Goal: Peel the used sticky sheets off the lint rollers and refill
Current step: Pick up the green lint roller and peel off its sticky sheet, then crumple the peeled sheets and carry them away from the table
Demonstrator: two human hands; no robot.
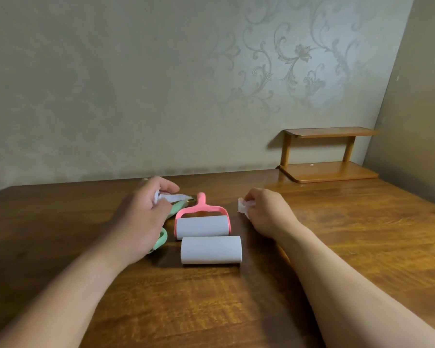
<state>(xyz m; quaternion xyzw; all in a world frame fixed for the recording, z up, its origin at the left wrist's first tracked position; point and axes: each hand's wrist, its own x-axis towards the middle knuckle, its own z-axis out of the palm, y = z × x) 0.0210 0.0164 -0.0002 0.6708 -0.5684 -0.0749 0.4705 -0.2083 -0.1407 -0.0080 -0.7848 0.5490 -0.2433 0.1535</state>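
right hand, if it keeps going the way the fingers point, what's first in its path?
The right hand, shut on a crumpled sheet, points left toward the pink roller. Its frame arm looks likely to be met first, though depth is unclear from one view.

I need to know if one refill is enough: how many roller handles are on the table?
2. The pink handle lies mid-table with a white roll on it. The green handle lies left of it, mostly hidden under the left hand; more could be hidden there.

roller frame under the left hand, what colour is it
Mint green, seen in the head view, mostly hidden beneath the left hand.
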